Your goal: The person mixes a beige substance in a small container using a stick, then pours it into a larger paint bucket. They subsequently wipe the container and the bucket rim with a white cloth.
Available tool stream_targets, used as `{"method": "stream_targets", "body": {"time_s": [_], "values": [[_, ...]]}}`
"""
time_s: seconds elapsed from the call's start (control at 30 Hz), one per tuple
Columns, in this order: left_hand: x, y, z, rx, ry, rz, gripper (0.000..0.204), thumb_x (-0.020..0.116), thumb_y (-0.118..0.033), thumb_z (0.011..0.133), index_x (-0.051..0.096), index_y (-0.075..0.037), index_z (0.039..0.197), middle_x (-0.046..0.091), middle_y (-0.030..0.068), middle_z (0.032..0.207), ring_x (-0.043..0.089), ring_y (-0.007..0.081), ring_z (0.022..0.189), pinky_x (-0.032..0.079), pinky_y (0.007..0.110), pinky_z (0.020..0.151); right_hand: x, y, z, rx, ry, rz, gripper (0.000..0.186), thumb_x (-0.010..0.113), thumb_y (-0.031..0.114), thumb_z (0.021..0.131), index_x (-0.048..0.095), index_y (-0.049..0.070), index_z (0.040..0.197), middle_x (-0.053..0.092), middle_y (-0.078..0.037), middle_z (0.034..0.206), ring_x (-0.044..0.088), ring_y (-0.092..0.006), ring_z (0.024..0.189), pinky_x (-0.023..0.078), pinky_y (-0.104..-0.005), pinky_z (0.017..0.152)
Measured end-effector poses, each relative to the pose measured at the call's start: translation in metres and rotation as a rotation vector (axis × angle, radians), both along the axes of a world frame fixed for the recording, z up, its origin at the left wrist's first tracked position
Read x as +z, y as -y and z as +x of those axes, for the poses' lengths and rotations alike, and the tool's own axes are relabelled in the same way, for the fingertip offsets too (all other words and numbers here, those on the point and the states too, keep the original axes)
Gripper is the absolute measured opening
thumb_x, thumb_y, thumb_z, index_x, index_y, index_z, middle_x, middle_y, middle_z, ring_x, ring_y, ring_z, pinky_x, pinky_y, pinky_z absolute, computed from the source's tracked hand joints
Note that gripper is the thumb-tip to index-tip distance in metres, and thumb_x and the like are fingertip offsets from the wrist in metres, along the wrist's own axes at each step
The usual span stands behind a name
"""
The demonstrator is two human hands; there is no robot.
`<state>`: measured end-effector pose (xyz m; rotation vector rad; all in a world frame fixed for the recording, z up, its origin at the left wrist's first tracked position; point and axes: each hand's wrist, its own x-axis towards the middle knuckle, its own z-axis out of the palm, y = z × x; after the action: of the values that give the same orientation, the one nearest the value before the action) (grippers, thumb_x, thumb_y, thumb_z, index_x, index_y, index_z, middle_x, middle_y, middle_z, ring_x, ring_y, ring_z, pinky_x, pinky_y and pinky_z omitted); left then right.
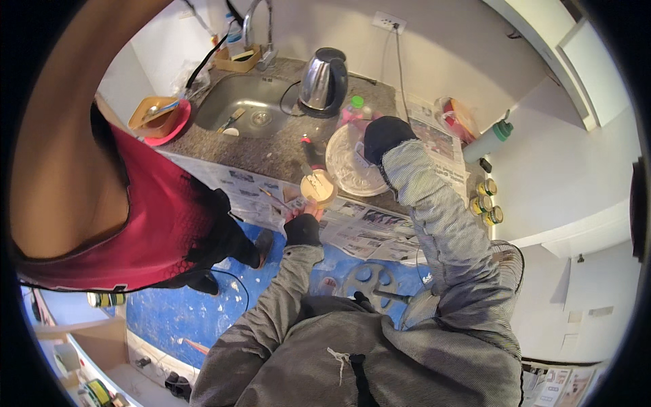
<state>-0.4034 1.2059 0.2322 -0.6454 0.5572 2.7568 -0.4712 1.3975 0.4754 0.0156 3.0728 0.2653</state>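
Left fingers [310, 207]: resting bent at near side of tub [319, 192]; hold unclear
Right fingers: hiding behind cuff [388, 138]; I'm not seeing grip

cream tub [327, 195], grey striped sleeve [437, 193], blue floor [159, 315]

A grey, finely striped top [285, 356] has black cuffs [302, 231] and apparently a pale knotted drawstring [338, 356].
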Motion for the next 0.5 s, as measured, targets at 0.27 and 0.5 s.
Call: {"method": "stream_targets", "body": {"time_s": [0.27, 0.5], "values": [[0.034, 0.009, 0.004, -0.166, -0.051, -0.010, 0.044, 0.074, 0.004, 0.076, 0.035, -0.015, 0.084, 0.062, 0.0102, 0.098, 0.062, 0.0282, 0.095, 0.052, 0.051, 0.088, 0.003, -0.094, -0.024, -0.193, 0.212, -0.454, 0.060, 0.072, 0.021, 0.064, 0.060, 0.021, 0.122, 0.066, -0.012, 0.093, 0.064, -0.0235, 0.087, 0.052, -0.0321, 0.078], [0.081, 0.023, 0.034, -0.201, -0.128, -0.252, 0.042, 0.072, 0.005, 0.078, 0.036, -0.015, 0.086, 0.062, 0.0150, 0.101, 0.064, 0.0299, 0.097, 0.055, 0.050, 0.083, -0.090, -0.234, -0.055, -0.043, 0.024, -1.101, 0.061, 0.078, 0.010, 0.065, 0.058, 0.016, 0.123, 0.065, -0.004, 0.088, 0.059, -0.0148, 0.077, 0.050, -0.0284, 0.070]]}}
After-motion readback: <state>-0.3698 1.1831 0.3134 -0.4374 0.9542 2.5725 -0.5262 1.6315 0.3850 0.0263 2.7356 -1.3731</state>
